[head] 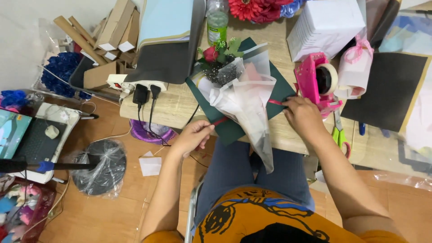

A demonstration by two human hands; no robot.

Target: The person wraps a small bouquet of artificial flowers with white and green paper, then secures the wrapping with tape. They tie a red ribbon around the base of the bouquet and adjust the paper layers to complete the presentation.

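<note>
Head view: left hand (192,137) off the near edge of the worktop (175,105), fingers pinched together on one end of a red ribbon (220,120); right hand (303,116) on the worktop beside a pink tape dispenser (317,83), fingers closed on the ribbon's other end. Ribbon stretched beneath a small bouquet (240,92) of one red rose in clear wrap, lying on dark green paper (231,130), tail overhanging the edge. Green-handled scissors (339,132) just right of the right hand.
</note>
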